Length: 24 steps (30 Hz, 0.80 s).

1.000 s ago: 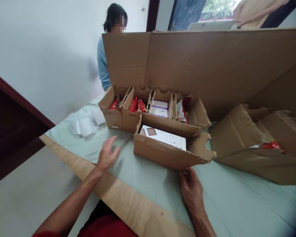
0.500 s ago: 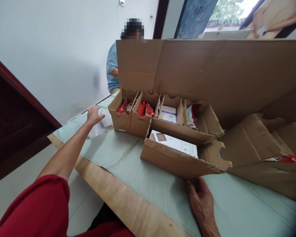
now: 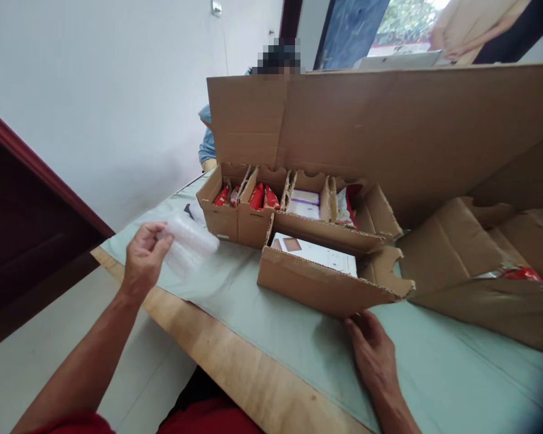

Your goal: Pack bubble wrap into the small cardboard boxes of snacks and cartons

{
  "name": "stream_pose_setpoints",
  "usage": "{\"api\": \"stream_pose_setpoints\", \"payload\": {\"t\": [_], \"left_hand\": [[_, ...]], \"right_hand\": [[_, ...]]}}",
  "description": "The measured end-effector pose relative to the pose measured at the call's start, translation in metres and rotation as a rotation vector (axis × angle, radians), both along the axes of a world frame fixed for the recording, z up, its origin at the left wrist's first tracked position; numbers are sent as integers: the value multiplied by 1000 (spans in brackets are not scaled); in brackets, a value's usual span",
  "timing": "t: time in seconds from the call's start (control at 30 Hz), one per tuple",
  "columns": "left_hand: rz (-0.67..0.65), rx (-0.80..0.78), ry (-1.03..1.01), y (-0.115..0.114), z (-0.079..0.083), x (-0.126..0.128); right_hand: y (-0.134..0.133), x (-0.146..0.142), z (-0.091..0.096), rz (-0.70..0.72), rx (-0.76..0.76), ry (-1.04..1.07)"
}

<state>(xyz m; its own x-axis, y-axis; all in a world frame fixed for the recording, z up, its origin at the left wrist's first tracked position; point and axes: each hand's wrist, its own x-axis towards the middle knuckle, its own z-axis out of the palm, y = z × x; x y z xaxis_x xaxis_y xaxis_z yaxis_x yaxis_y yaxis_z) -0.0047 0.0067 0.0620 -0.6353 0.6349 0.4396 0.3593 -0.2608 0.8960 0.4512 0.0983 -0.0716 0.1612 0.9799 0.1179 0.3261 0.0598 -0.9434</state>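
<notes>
My left hand (image 3: 145,256) pinches a piece of clear bubble wrap (image 3: 189,244) and holds it over the left part of the table. Under the lower right edge of the front cardboard box (image 3: 310,290) is my right hand (image 3: 374,349), its fingers curled against the box and the fingertips partly hidden. Inside that open box lies a white carton (image 3: 321,256) with a brown square on it. Behind stands a row of narrow cardboard bins (image 3: 221,223), holding red packets (image 3: 257,197), white-and-purple packs (image 3: 305,204) and a red-and-white bag (image 3: 345,207).
A tall cardboard panel (image 3: 366,120) rises behind the bins. More cardboard bins (image 3: 461,271) stand at the right, a red packet (image 3: 522,274) showing. A small dark object (image 3: 189,211) lies left of the row. A co-worker in blue (image 3: 207,144) sits behind the panel; another person (image 3: 475,30) stands beyond.
My left hand has come back toward me and closed on the bubble wrap, lifting it off the table. My right hand stays at the front box. The seated co-worker has leaned to the right.
</notes>
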Motion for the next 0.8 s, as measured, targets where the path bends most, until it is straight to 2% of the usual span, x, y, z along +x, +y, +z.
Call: {"api": "stream_pose_setpoints", "payload": {"t": [0.13, 0.2, 0.3, 0.4, 0.47, 0.5, 0.57, 0.67, 0.73, 0.8], "left_hand": [[-356, -26, -305, -28, -20, 62], [-491, -85, -427, -30, -31, 93], [-662, -194, -551, -29, -47, 137], [-833, -280, -474, -29, -56, 171], [-888, -343, -337, -30, -59, 183], [-895, -390, -283, -32, -59, 186], [-903, -520, -246, -34, -59, 188], [-989, -704, -264, -37, -57, 186], [-1019, -752, -249, -36, -56, 186], [-983, -754, -217, -34, -54, 186]], "right_hand": [[-25, 9, 34, -103, 26, 145], [-51, 7, 54, -70, 43, 173], [-90, -13, 75, 221, -58, 226], [-113, -42, 75, 575, -228, 386], [-119, -56, 69, 695, -321, 470], [-120, -60, 66, 704, -350, 480], [-121, -62, 61, 632, -359, 460], [-123, -54, 60, 508, -332, 495], [-125, -47, 62, 527, -357, 645], [-127, -42, 62, 566, -416, 829]]}}
